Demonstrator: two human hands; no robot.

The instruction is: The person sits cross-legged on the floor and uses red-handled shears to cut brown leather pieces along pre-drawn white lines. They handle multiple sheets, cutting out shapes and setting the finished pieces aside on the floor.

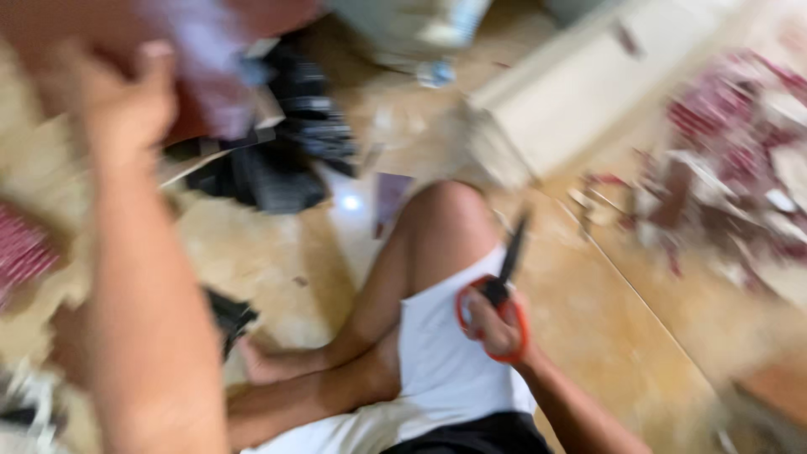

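Currently right hand [496,324] fingers looped through red-handled scissors [498,290], lower centre. Left hand [126,101] raised upper left, fingers blurred, can't tell grip. Red-white scraps [731,143] on floor [277,252], right; progress unclear.

The right hand [496,324] grips red-handled scissors [503,286], dark blades pointing up and away, just above the bent knee and white shorts [437,353]. The left hand [126,105] is raised, touching a blurred purple and reddish sheet [210,50]. Red and white scraps [740,151] litter the floor beyond the right hand.
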